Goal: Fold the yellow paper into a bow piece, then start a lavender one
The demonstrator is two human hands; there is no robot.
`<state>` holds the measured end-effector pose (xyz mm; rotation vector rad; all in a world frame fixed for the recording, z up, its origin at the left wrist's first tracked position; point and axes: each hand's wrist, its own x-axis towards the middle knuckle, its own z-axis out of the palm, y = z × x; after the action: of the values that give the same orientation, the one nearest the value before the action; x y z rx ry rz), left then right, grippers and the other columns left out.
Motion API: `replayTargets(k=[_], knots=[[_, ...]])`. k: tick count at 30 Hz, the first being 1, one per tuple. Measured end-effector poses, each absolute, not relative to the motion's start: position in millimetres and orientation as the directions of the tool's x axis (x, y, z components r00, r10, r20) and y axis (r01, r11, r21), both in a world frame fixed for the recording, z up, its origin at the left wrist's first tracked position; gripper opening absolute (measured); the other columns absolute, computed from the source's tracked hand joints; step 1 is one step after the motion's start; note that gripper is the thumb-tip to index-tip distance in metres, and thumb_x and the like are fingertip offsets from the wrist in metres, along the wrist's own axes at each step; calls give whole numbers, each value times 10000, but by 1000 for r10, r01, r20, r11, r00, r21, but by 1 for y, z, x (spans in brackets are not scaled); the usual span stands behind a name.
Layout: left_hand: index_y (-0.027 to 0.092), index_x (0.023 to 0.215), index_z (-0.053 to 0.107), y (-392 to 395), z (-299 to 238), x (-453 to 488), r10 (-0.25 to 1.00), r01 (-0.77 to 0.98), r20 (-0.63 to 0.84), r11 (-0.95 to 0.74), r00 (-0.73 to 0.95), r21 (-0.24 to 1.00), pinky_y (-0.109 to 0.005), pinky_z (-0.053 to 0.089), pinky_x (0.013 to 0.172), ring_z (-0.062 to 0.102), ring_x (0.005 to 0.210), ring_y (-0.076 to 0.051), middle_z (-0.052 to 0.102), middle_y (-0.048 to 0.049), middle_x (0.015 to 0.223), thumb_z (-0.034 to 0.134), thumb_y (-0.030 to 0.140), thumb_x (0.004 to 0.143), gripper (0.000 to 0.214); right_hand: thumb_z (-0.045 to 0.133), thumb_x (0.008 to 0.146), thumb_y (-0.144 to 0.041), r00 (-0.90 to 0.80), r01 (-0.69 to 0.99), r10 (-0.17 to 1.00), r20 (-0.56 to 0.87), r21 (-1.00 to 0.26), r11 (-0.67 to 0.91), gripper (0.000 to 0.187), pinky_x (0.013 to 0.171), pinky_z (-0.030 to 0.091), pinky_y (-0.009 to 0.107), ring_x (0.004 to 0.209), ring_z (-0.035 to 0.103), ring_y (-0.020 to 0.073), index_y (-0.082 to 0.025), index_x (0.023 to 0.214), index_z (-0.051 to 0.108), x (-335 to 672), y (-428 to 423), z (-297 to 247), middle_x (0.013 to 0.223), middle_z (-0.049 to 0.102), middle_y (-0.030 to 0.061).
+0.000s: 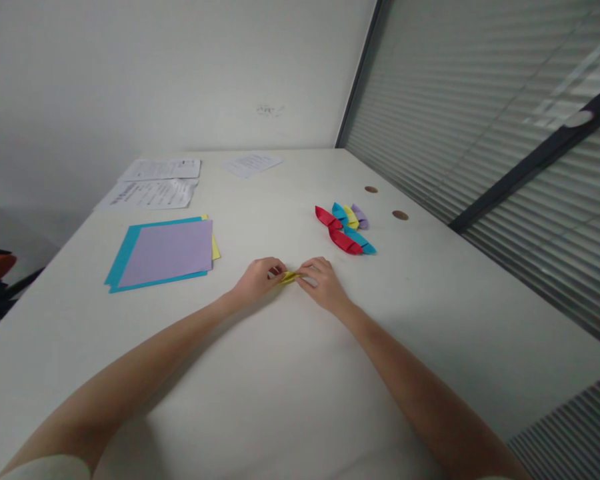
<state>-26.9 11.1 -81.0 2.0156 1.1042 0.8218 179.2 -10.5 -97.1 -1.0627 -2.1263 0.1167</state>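
A small piece of folded yellow paper (289,277) lies between my two hands, low over the white table (290,373). My left hand (261,277) pinches its left end with thumb and fingers. At its right end, my right hand (323,283) grips it the same way. Parts of the paper are hidden behind the fingertips. Beyond my right hand rests a cluster of folded paper pieces, among them a red one (345,242), a blue one (361,241), a yellow one (351,217) and a purple one (360,217).
Left of my hands, a stack of square sheets has a purple sheet (167,253) on top, with blue and yellow edges showing. Printed papers (155,193) lie at the back left, another printed sheet (251,164) at the back. Window blinds (505,133) run along the right side.
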Motion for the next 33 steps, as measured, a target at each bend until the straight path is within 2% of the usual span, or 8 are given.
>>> replayTargets(k=[8, 15, 21, 33], knots=[[156, 823, 663, 7, -86, -26, 835, 522, 338, -539, 435, 661, -226, 485, 628, 593, 659, -119, 667, -43, 807, 566, 152, 832, 98, 616, 879, -246, -321, 602, 746, 584, -482, 636, 80, 836, 463, 410, 901, 566, 219, -229, 873, 694, 179, -8, -99, 870, 643, 57], [159, 829, 664, 5, -87, -26, 822, 512, 349, -558, 450, 653, -218, 481, 620, 582, 658, -114, 647, -42, 809, 562, 160, 848, 105, 600, 889, -235, -294, 576, 728, 619, -493, 652, 93, 833, 469, 405, 879, 577, 215, -224, 873, 690, 178, -8, -96, 849, 673, 54], [177, 1044, 672, 3, -85, -24, 779, 457, 368, -605, 507, 652, -219, 501, 653, 606, 721, -117, 645, -59, 922, 494, 143, 890, 238, 587, 895, -223, -329, 553, 726, 603, -500, 666, 104, 842, 472, 412, 885, 580, 215, -232, 895, 690, 178, -8, -95, 861, 691, 49], [184, 1062, 686, 2, -81, -24, 772, 457, 358, -610, 525, 647, -214, 505, 662, 596, 695, -105, 644, -60, 939, 470, 132, 897, 277, 560, 911, -229, -341, 523, 713, 613, -507, 686, 156, 830, 510, 418, 896, 588, 216, -243, 949, 711, 178, -8, -94, 890, 684, 63]])
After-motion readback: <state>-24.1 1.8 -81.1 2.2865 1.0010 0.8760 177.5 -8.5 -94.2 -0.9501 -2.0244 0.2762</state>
